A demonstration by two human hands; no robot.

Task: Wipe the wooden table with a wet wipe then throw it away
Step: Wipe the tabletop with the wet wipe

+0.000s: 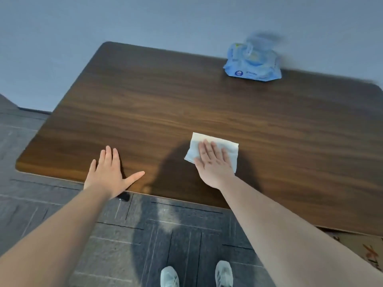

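A dark wooden table (165, 96) fills the middle of the head view. A white wet wipe (228, 147) lies flat on it near the front edge. My right hand (213, 162) presses flat on the wipe, fingers together and stretched out, covering its lower left part. My left hand (109, 172) rests palm down on the bare wood at the front edge, fingers spread, holding nothing. A blue wet wipe pack (251, 63) sits at the far right of the table with its lid flap up.
A plain wall stands behind the table. Grey patterned carpet (124, 235) covers the floor in front, where my two shoes (196, 275) show. A small black object (124, 196) sits under the table's front edge. A light patterned rug (364, 249) lies at the lower right.
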